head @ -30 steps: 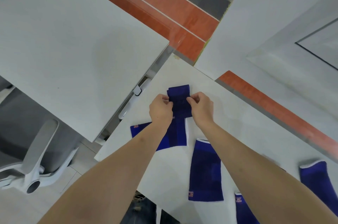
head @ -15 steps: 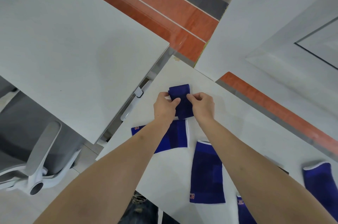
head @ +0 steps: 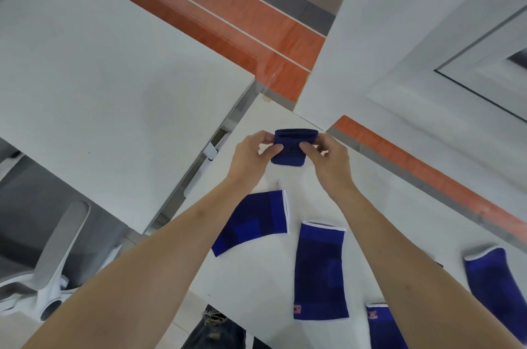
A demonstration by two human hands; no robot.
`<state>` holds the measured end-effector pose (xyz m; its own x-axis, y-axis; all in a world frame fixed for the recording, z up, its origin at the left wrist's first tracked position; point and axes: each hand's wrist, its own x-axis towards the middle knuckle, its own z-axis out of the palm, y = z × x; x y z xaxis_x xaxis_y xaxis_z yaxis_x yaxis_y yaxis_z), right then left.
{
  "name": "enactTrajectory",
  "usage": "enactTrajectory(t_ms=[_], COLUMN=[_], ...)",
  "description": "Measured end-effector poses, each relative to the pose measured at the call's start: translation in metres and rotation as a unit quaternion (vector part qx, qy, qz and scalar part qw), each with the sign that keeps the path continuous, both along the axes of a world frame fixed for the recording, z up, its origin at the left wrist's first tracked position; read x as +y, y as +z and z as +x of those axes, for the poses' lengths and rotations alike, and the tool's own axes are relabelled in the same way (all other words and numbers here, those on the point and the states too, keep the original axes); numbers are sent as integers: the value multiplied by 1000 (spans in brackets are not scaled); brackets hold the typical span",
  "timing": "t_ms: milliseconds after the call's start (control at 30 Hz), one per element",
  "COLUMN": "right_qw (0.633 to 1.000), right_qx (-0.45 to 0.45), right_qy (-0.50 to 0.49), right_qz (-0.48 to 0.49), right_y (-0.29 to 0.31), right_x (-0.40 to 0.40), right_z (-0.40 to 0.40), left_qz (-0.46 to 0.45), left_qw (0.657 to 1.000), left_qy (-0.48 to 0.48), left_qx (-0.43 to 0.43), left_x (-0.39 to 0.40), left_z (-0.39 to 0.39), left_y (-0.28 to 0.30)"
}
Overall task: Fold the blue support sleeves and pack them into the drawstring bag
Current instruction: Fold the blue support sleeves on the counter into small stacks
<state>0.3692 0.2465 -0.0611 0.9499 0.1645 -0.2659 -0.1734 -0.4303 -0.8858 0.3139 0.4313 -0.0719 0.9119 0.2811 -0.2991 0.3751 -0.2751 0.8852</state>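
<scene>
A folded blue support sleeve [head: 289,153] is held up a little above the white table [head: 256,271]. My left hand [head: 253,154] pinches its left side and my right hand [head: 328,157] pinches its right side, thumbs on the near face. Several more blue sleeves lie flat on the table: one [head: 256,220] under my left forearm, one [head: 319,271] between my arms, one [head: 383,326] at the bottom edge and one [head: 496,280] at the far right. No drawstring bag shows in the head view.
A second white table [head: 99,77] stands to the left across a narrow gap. A grey and white office chair [head: 48,257] sits at the lower left. A white wall panel [head: 427,35] rises at the right, and orange floor strips [head: 228,20] run behind.
The folded sleeve has been lifted off the flat sleeve beneath it and raised away from me. Both hands went with it and now pinch it by its sides.
</scene>
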Motion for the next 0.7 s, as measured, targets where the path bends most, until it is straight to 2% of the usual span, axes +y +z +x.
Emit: enactTrajectory(t_ms=[67,167,333,500,700], right_qw=[999,995,982,970,990], right_qx=[-29,-57,-79,-48,51], right_qy=[17,64,136,200,96], right_qz=[-28,-57,-105,-132,-89], right_y=[0,-6,-22,-40,-37], right_x=[-4,-9,-22,-32,-19], right_z=[-4,-16,-33,-41,-34], left_qz=[79,134,182,166,96], left_qw=[996,985,967,967,988], left_qy=[-15,-56,-160,-193,-97], left_qx=[-46,-97,-76,32,72], left_x=[2,3,5,3,-6], left_z=[-1,-3,-19,-28,-18], left_y=[-2,-6,-20,-33,-29])
